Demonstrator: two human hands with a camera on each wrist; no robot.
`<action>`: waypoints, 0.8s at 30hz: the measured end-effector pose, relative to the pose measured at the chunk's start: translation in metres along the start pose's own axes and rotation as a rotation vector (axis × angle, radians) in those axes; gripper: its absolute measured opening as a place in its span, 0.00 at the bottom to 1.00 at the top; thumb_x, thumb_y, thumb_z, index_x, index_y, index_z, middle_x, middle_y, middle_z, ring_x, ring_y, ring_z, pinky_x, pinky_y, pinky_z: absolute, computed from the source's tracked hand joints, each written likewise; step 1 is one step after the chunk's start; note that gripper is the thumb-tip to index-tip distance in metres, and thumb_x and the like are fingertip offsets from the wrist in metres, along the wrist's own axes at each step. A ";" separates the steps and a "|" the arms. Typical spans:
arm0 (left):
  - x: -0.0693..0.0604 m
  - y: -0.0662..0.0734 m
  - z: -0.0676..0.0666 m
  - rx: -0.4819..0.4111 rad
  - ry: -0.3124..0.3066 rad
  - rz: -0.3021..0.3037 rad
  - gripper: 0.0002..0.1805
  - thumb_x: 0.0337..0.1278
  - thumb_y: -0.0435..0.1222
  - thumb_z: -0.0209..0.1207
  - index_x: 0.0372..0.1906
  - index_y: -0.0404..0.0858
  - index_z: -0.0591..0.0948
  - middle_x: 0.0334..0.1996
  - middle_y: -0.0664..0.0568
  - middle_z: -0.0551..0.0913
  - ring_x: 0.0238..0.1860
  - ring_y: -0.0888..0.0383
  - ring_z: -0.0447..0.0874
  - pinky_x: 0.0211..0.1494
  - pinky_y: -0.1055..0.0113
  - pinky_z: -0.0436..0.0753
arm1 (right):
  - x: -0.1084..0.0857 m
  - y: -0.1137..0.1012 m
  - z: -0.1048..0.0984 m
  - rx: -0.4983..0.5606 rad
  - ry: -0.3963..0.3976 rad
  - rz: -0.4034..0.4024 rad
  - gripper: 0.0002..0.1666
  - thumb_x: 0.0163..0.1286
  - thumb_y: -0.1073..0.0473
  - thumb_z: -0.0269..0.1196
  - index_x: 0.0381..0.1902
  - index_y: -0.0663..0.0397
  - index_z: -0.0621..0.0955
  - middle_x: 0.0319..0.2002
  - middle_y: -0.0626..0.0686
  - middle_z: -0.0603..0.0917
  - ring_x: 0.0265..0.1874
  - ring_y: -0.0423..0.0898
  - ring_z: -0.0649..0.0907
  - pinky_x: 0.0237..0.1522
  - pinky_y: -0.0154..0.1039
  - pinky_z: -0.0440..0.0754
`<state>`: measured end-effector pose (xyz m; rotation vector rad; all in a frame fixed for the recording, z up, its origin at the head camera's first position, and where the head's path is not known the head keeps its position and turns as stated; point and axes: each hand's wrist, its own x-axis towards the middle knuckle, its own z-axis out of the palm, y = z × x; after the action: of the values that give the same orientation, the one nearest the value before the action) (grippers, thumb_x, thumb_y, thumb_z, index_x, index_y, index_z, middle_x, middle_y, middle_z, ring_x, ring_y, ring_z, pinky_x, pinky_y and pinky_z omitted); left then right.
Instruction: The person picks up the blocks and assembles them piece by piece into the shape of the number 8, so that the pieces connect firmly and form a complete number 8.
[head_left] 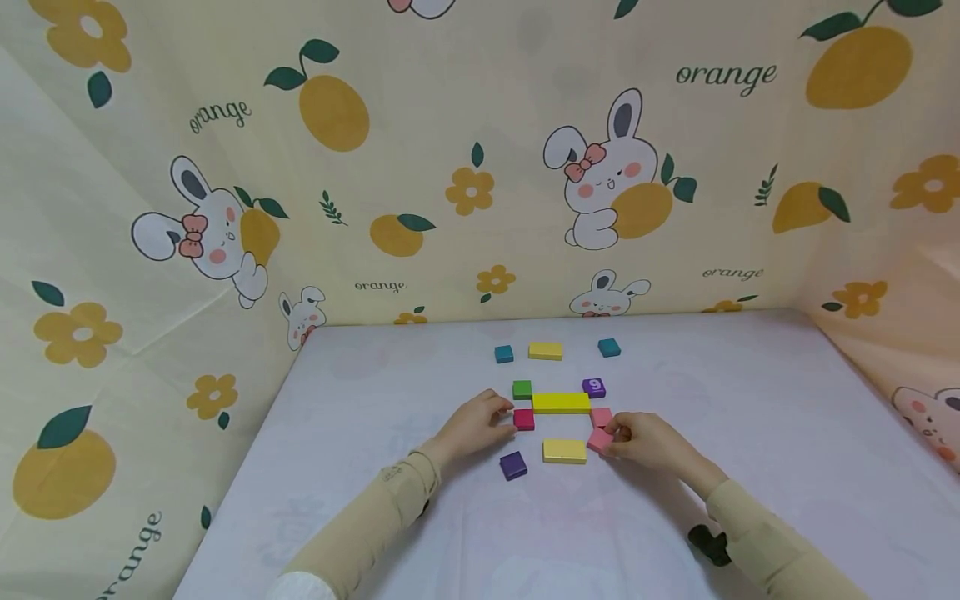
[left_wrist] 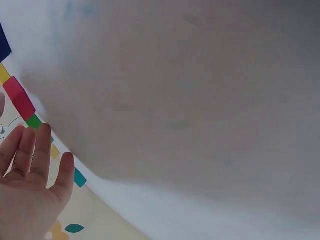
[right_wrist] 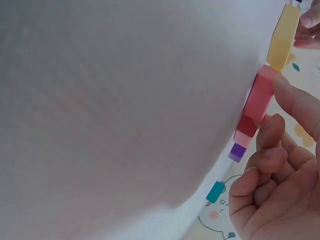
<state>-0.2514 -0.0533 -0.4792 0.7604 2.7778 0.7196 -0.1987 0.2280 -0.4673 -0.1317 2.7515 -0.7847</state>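
In the head view my right hand (head_left: 648, 442) pinches a pink block (head_left: 598, 441) between thumb and fingers. In the right wrist view this pink block (right_wrist: 261, 93) stands against the thumb. Just above it lies a second pink block (head_left: 602, 417), by the right end of a long yellow block (head_left: 561, 404). My left hand (head_left: 474, 427) has its fingertips beside a crimson block (head_left: 524, 420); whether they touch it I cannot tell. Its fingers look loosely extended in the left wrist view. A green block (head_left: 522, 389) sits above the crimson one.
A purple block marked 9 (head_left: 594, 387) lies above the long block's right end. Nearer are a pale yellow block (head_left: 564, 452) and a dark purple block (head_left: 513, 466). Farther back lie a teal block (head_left: 504, 354), a yellow block (head_left: 545, 351) and another teal block (head_left: 609, 347).
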 end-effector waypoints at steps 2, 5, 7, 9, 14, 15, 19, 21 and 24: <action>-0.003 0.000 -0.001 -0.002 0.006 0.009 0.20 0.55 0.45 0.61 0.51 0.41 0.78 0.43 0.53 0.78 0.41 0.61 0.74 0.52 0.68 0.77 | 0.000 -0.001 0.000 0.004 0.001 0.001 0.16 0.56 0.56 0.67 0.40 0.57 0.79 0.24 0.49 0.75 0.26 0.44 0.72 0.29 0.35 0.70; -0.008 0.000 -0.002 0.014 0.015 0.022 0.19 0.55 0.46 0.61 0.49 0.41 0.79 0.43 0.53 0.78 0.42 0.61 0.75 0.53 0.67 0.77 | -0.001 -0.001 0.000 0.011 0.002 0.006 0.15 0.56 0.56 0.68 0.39 0.57 0.79 0.24 0.49 0.75 0.26 0.44 0.72 0.29 0.35 0.70; -0.012 0.000 -0.002 0.019 0.018 0.023 0.18 0.55 0.47 0.61 0.47 0.42 0.79 0.43 0.53 0.78 0.42 0.60 0.76 0.52 0.67 0.77 | -0.001 -0.002 0.000 0.015 0.001 0.010 0.15 0.56 0.56 0.67 0.39 0.57 0.79 0.24 0.49 0.75 0.26 0.44 0.72 0.29 0.35 0.70; -0.015 0.000 -0.004 0.029 0.014 0.019 0.17 0.54 0.48 0.61 0.45 0.42 0.79 0.42 0.54 0.78 0.42 0.60 0.75 0.51 0.67 0.77 | -0.002 -0.002 0.000 0.016 0.002 0.015 0.15 0.56 0.56 0.67 0.39 0.57 0.79 0.24 0.50 0.75 0.26 0.44 0.72 0.30 0.35 0.70; -0.024 0.000 -0.006 0.032 -0.021 0.011 0.18 0.51 0.51 0.63 0.42 0.44 0.79 0.39 0.56 0.78 0.39 0.62 0.74 0.48 0.68 0.76 | -0.003 -0.003 0.000 0.019 -0.003 0.022 0.16 0.56 0.55 0.67 0.39 0.58 0.79 0.25 0.50 0.75 0.27 0.44 0.72 0.30 0.35 0.70; -0.025 0.000 -0.006 0.035 -0.028 0.017 0.18 0.51 0.52 0.63 0.41 0.44 0.79 0.38 0.56 0.78 0.38 0.62 0.74 0.47 0.69 0.76 | -0.003 -0.003 0.000 0.019 -0.005 0.023 0.16 0.56 0.55 0.67 0.39 0.58 0.79 0.25 0.50 0.75 0.27 0.44 0.72 0.30 0.35 0.70; -0.031 0.000 -0.005 0.073 -0.055 0.038 0.20 0.49 0.56 0.62 0.40 0.46 0.79 0.36 0.59 0.78 0.36 0.65 0.72 0.44 0.71 0.74 | -0.004 -0.003 0.000 0.023 -0.008 0.027 0.16 0.57 0.55 0.67 0.40 0.58 0.79 0.26 0.50 0.76 0.27 0.44 0.72 0.31 0.35 0.70; -0.033 0.001 -0.004 0.094 -0.059 0.055 0.21 0.47 0.58 0.62 0.38 0.46 0.79 0.34 0.60 0.77 0.34 0.65 0.71 0.43 0.71 0.73 | -0.004 -0.003 0.000 0.024 -0.007 0.026 0.16 0.57 0.55 0.67 0.40 0.58 0.79 0.26 0.50 0.76 0.27 0.44 0.72 0.31 0.35 0.70; -0.037 0.002 -0.005 0.125 -0.061 0.075 0.21 0.45 0.58 0.63 0.36 0.47 0.79 0.32 0.61 0.76 0.32 0.65 0.70 0.41 0.71 0.71 | -0.004 -0.003 0.000 0.030 -0.003 0.018 0.16 0.57 0.55 0.67 0.40 0.58 0.79 0.25 0.50 0.76 0.27 0.44 0.72 0.30 0.35 0.70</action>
<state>-0.2203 -0.0732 -0.4727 0.8981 2.7729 0.5288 -0.1949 0.2263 -0.4643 -0.1022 2.7329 -0.8195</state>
